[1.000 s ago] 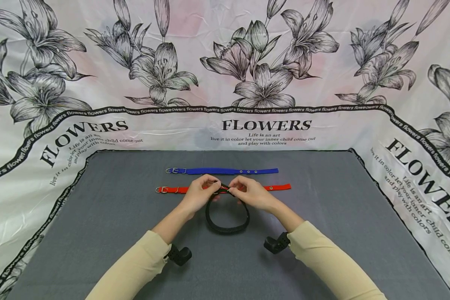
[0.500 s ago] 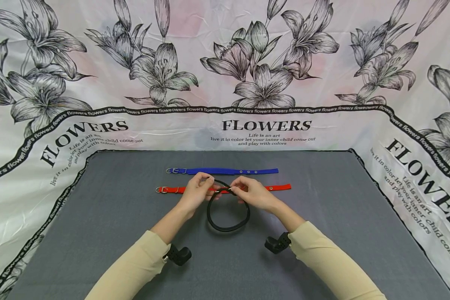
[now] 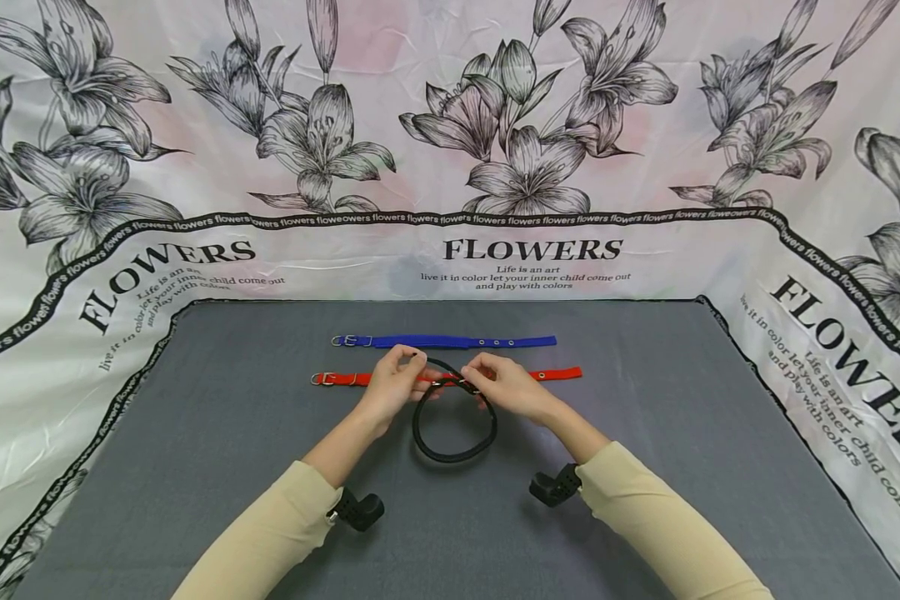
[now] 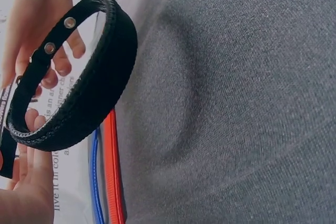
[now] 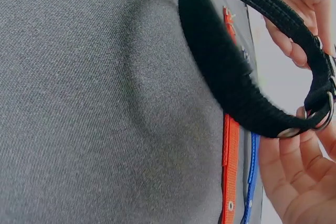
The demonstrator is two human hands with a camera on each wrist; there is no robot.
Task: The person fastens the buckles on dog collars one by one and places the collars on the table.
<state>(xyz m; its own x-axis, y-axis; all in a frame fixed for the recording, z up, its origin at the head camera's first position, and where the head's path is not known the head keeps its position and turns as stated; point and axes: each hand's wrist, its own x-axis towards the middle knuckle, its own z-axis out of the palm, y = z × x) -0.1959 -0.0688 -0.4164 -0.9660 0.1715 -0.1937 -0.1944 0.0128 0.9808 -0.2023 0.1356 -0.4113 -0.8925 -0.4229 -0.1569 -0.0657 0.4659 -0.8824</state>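
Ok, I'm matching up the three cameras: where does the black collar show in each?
Head: black collar, centre, looped between both hands.
Left wrist: upper left, over the grey cloth.
Right wrist: upper right.
Shared landmark: red collar lying behind it.

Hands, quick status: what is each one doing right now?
Left hand: fingers pinch the strap end of the black collar.
Right hand: fingers pinch the black collar at its buckle end.
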